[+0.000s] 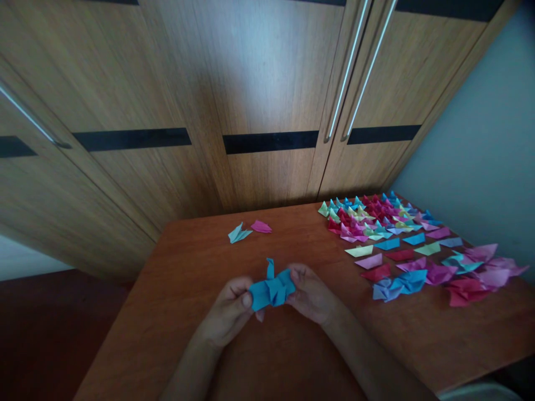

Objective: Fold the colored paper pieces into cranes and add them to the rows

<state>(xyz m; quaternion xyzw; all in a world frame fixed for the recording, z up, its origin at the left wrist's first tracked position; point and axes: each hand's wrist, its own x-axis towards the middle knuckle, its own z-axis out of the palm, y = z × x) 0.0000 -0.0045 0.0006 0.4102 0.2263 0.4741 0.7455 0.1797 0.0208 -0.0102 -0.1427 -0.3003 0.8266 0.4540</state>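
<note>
Blue folded paper (273, 291) sits in the lower middle of the frame, held in front of the table (179, 273), a narrow strip standing up from its top edge. The left grip (228, 312) is pinched closed on its left end, thumb on the near face; the right grip (312, 295) is closed on its right end. Most of the fingers behind the paper are hidden, as is its rear side, and whether it touches the tabletop cannot be told. Both forearms run out of the frame at the bottom, where the near part of the table is cut off too.

At the right, a packed group of small folded papers (351, 232) overlaps so much toward the back that single pieces blur together. Before it lie flat folded pieces (387, 244), then larger, looser folded papers (413, 282), some partly covering others. A teal paper (239, 234) and a pink paper (261, 226) lie close together above the hands.

Across the top stands a wooden wardrobe (267, 83), doors shut, its inside hidden and its upper part cut off. A pale curved rim (480, 392) shows in the lower right corner, too cropped to identify.
</note>
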